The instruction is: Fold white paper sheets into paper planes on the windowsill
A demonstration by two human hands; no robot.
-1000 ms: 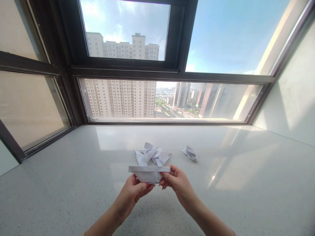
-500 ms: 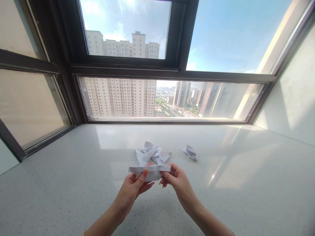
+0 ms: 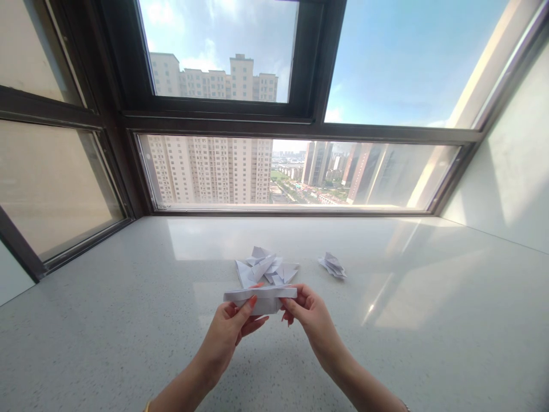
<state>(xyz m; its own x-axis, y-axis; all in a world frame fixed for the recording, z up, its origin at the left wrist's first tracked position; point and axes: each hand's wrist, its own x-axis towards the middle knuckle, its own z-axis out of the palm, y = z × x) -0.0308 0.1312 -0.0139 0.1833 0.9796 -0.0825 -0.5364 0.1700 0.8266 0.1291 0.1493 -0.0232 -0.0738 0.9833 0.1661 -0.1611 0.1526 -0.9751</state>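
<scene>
Between my two hands is a folded sheet of white paper [image 3: 266, 305], with a long flat band along its upper edge. My left hand [image 3: 231, 323] pinches its left part, the thumb on the near face and fingers behind and below. At the right end, my right hand [image 3: 307, 312] grips the paper between thumb and fingers. Just beyond the held sheet lies a loose pile of folded white paper pieces [image 3: 259, 267], partly hidden by it. The held paper is raised above the pale speckled surface.
A smaller stack of folded paper [image 3: 332, 266] lies to the right of the pile. The speckled stone sill [image 3: 128, 343] reaches back to a dark window frame [image 3: 291, 214]. A white wall [image 3: 510, 171] bounds the right side.
Almost nothing differs. Both hands keep their hold on the paper, with only a slight shift of the sheet and the right fingers.
</scene>
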